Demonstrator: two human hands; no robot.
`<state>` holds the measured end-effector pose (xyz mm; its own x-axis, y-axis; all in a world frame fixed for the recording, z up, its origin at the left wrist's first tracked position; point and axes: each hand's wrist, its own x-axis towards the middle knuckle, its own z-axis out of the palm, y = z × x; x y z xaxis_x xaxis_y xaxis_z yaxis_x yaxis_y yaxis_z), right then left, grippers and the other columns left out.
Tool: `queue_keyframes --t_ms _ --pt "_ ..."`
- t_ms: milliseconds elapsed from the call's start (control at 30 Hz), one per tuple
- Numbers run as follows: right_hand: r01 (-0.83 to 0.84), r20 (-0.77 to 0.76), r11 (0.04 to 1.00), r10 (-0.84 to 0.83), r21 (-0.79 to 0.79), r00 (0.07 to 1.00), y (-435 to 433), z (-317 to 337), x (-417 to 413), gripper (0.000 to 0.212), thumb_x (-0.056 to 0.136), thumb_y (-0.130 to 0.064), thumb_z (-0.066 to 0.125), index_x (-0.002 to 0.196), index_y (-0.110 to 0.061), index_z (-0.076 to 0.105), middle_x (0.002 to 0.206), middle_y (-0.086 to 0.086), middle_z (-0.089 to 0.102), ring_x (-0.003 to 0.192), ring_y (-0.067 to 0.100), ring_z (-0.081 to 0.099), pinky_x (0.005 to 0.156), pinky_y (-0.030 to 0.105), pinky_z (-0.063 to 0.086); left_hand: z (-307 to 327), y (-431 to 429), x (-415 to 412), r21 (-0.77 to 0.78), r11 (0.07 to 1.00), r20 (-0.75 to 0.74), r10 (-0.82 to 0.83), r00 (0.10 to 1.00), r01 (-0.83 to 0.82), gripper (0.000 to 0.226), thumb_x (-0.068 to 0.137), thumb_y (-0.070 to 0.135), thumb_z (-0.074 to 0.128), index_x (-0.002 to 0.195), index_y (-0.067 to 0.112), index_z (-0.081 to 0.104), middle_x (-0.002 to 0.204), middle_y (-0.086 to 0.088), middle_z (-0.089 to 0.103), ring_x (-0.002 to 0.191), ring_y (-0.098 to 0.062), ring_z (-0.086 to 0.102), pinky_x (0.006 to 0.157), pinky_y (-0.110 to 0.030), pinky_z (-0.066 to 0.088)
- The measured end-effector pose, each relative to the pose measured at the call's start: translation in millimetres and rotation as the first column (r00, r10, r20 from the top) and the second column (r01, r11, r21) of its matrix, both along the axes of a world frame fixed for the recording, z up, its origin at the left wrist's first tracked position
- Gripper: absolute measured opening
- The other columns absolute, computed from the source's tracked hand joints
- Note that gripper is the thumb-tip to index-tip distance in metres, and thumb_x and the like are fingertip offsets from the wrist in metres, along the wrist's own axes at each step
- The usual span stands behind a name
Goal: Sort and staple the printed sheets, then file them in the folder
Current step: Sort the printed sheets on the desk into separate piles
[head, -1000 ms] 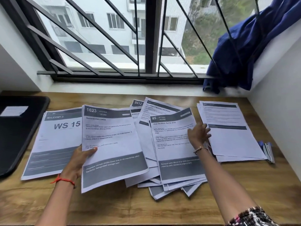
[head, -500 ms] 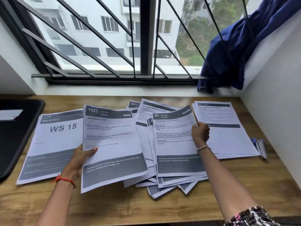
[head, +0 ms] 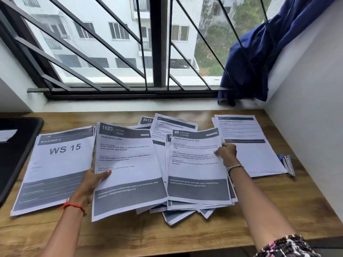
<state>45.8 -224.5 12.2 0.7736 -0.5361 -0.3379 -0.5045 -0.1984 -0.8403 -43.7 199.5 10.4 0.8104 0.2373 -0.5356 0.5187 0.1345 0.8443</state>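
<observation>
Desk: L hand holds 1623 (R: 85).

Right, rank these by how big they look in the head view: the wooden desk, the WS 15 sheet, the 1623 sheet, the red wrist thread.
1. wooden desk
2. WS 15 sheet and 1623 sheet: about alike. The 1623 sheet is lifted nearer the camera, so I am not ranking them.
3. red wrist thread

On the desk the folder lies at the far left, and the WS 15 stack lies just right of it. In the middle is a loose pile, with sheet 1623 over its left part and sheet 85 on its right part. Another stack lies right of the pile, beside the wall.
</observation>
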Motion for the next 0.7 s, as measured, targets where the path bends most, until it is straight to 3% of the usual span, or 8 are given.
queue_keyframes --t_ms 133,267,333,400,433,533,600,700 --pt "0.134 0.056 0.967 -0.150 0.218 0.987 -8.3 7.3 10.3 0.024 0.077 0.021 0.051 0.076 -0.002 0.058 0.071 0.001 0.051 0.069 0.018 0.051 0.037 0.009 0.039 -4.2 -3.7 1.5 0.026 1.000 -0.030 -0.007 1.000 0.008 0.041 0.084 -0.008 0.057 0.125 -0.007 0.049 0.123 -0.030 0.055 0.098 -0.039 0.056 0.092 -0.054 0.044" --pt "0.317 0.044 0.848 -0.369 0.425 0.928 -17.9 23.6 20.1 0.021 0.080 0.018 0.050 0.080 -0.003 0.051 0.070 0.005 0.050 0.054 0.013 0.044 0.052 0.023 0.047 -7.0 -2.2 0.7 0.070 0.997 -0.042 -0.035 0.998 0.038 0.042 0.083 -0.006 0.061 0.124 -0.006 0.050 0.119 -0.028 0.058 0.097 -0.041 0.059 0.091 -0.053 0.046" --pt "0.333 0.022 0.800 -0.396 0.499 0.918 -22.1 23.2 25.7 0.013 0.079 0.017 0.049 0.079 0.004 0.053 0.068 0.009 0.054 0.058 0.020 0.052 0.068 0.033 0.054 -6.9 0.2 -0.4 0.080 0.995 -0.041 -0.049 0.998 0.052 0.042 0.083 -0.005 0.061 0.123 -0.006 0.051 0.119 -0.027 0.058 0.101 -0.042 0.059 0.093 -0.053 0.046" --pt "0.288 0.015 0.786 -0.353 0.546 0.936 -21.9 19.8 29.0 0.023 0.073 0.018 0.051 0.096 0.017 0.056 0.087 0.016 0.062 0.080 0.030 0.063 0.084 0.042 0.053 -5.0 -0.8 -1.5 0.043 0.997 -0.021 -0.061 0.998 0.062 0.037 0.083 -0.007 0.059 0.119 -0.004 0.053 0.121 -0.028 0.057 0.104 -0.043 0.058 0.095 -0.053 0.044" --pt "0.258 0.009 0.786 -0.318 0.562 0.948 -17.6 14.9 30.8 0.034 0.071 0.020 0.053 0.105 0.017 0.055 0.094 0.017 0.062 0.085 0.031 0.062 0.085 0.042 0.053 -3.4 -3.1 -2.2 0.021 0.998 0.002 -0.065 0.998 0.065 0.035 0.083 -0.007 0.058 0.118 -0.002 0.054 0.121 -0.028 0.057 0.106 -0.042 0.057 0.097 -0.053 0.042" --pt "0.113 0.085 0.844 -0.184 0.524 0.979 18.5 24.5 14.4 0.037 0.071 0.023 0.054 0.105 0.006 0.055 0.092 0.012 0.058 0.078 0.025 0.058 0.060 0.027 0.054 0.6 -11.0 -4.9 -0.030 0.998 0.072 -0.052 0.996 0.054 0.035 0.088 0.002 0.057 0.123 0.001 0.053 0.121 -0.021 0.058 0.109 -0.037 0.057 0.102 -0.051 0.039" --pt "-0.030 0.158 0.881 -0.051 0.471 0.986 53.1 23.4 0.5 0.030 0.072 0.023 0.052 0.099 0.011 0.057 0.093 0.013 0.057 0.089 0.029 0.058 0.061 0.035 0.049 6.1 -15.7 -5.4 -0.050 0.998 0.095 -0.040 0.995 0.045 0.043 0.089 0.017 0.059 0.129 0.004 0.050 0.124 -0.014 0.058 0.111 -0.033 0.057 0.104 -0.051 0.039" --pt "-0.178 0.154 0.887 0.122 0.427 0.980 99.1 7.1 -13.7 0.030 0.073 0.021 0.048 0.099 0.014 0.061 0.093 0.017 0.060 0.089 0.033 0.059 0.066 0.032 0.048 2.7 -14.1 -2.0 -0.064 0.995 0.084 -0.066 0.994 0.072 0.064 0.084 0.051 0.052 0.136 0.014 0.046 0.133 -0.007 0.054 0.118 -0.030 0.054 0.106 -0.052 0.036"
